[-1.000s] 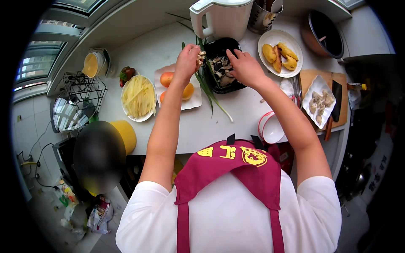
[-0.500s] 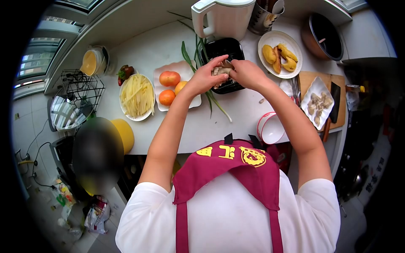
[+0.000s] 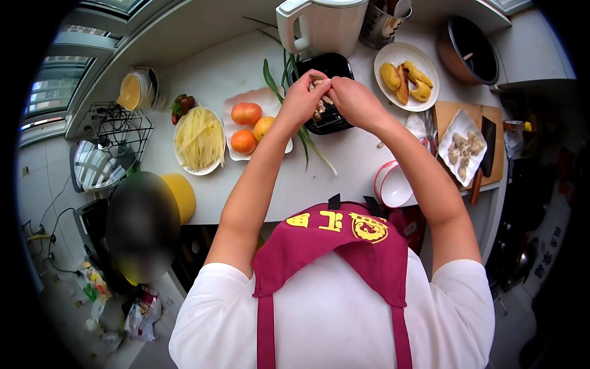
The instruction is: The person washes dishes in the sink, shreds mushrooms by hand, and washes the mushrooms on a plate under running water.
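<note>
Above the black tray (image 3: 334, 126), my left hand (image 3: 301, 101) is closed around pale, brownish food pieces (image 3: 318, 104), which look like torn mushroom. My right hand (image 3: 350, 101) meets it at the fingertips, pinching at the same pieces; its fingers partly hide what they hold. More small pieces show below the hands, inside the tray. Green onions (image 3: 309, 146) lie along the tray's left side. Further left, a white plate (image 3: 279, 149) carries several red and orange round fruits (image 3: 246, 113).
Pale strips (image 3: 200, 140) fill a plate at left. A white kettle (image 3: 332, 31) stands behind the tray. At right are a plate of yellow pieces (image 3: 402, 86), a red-rimmed bowl (image 3: 396, 186), and a cutting board (image 3: 452, 111) with a knife (image 3: 489, 146) and white dish (image 3: 453, 131).
My hands were apart a second ago, the right one reaching into the tray. They came together over it, then rose slightly away from me with the pieces between them.
</note>
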The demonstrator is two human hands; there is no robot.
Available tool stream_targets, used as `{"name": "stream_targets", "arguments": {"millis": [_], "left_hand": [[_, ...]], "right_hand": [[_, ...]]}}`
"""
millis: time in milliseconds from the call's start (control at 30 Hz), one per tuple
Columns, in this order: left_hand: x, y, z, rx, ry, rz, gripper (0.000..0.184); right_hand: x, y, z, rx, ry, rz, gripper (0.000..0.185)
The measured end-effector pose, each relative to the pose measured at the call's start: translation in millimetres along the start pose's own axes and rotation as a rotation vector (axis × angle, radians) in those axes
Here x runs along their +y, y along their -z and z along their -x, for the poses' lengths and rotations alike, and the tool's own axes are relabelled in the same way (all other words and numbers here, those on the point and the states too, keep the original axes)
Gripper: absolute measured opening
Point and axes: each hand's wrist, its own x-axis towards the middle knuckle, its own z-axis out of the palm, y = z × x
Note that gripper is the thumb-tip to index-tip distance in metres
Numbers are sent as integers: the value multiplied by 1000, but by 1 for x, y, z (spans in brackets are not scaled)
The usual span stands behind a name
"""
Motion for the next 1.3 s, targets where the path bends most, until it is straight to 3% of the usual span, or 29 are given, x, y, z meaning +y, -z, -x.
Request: {"name": "stream_targets", "arguments": {"millis": [133,233,333,367,467,500,667,833,1033,1133,1167,1267,1300], "left_hand": [[9,8,-13,-22,293,527,18],[-9,22,-16,-76,256,716,20],[-18,29,-10,-133,213,900,22],[-16,29,-7,-160,233,938,28],[-9,30,0,-171,280,907,32],[-10,31,1,-187,274,880,37],[2,17,7,-188,213,647,41],[2,17,11,-194,241,515,31],[-9,11,11,-10,235,547,22],[-17,15,16,113,232,603,21],[-19,20,22,120,223,613,20],[-15,33,40,139,215,617,21],[-18,38,51,145,206,615,21]], "right_hand": [[-5,16,-5,68,80,-199,28],[-9,32,-6,216,34,-442,31],[8,24,-5,238,77,-116,32],[15,12,-3,278,109,132,35],[12,4,4,318,-2,-12,38],[7,6,4,268,-62,-132,41],[-22,12,0,-16,-67,-127,36],[2,-6,-5,100,37,-326,29],[1,9,1,121,-161,-524,30],[20,1,-4,199,-53,-484,33],[31,-3,-3,125,38,-143,38],[55,-7,10,385,-53,170,43],[60,-1,15,296,-167,133,46]]}}
